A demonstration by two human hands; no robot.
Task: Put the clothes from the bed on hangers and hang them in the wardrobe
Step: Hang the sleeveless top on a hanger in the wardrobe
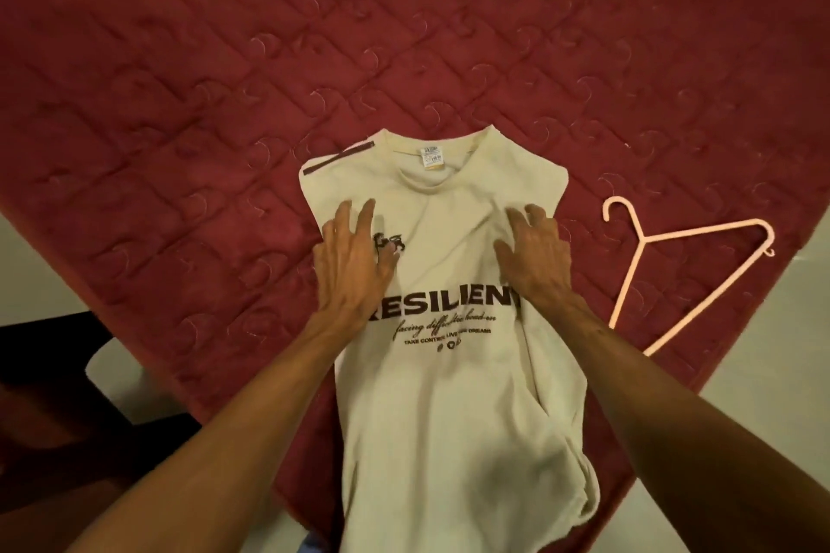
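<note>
Both of my forearms come in from the bottom edge, one at each side, and meet over the cream T-shirt [449, 395]. It lies face up on the dark red quilted bedcover [224, 103], with the neck away from me and the lower part hanging over the corner of the bed towards me. On its right side, low down, the cloth is bunched into folds.

My left hand [348, 256] lies flat on the chest of the shirt. Its fingers are straight and a little apart, and the thumb lies over a small dark emblem. My right hand [534, 251] rests on the other side of the chest, with its fingers spread and slightly bent and the tips on wrinkled cloth. Neither hand is closed around anything.

Between and below my hands I can read the dark print "RESILIENT" [444, 305], partly covered by both wrists. A white label [430, 157] shows inside the collar, and a dark stripe [339, 159] runs along the left shoulder.

To the right of the shirt, apart from it, a pink hanger [643, 239] lies flat on the bedcover, its hook pointing away from me. Pale floor [763, 350] shows past the edge of the bed.
</note>
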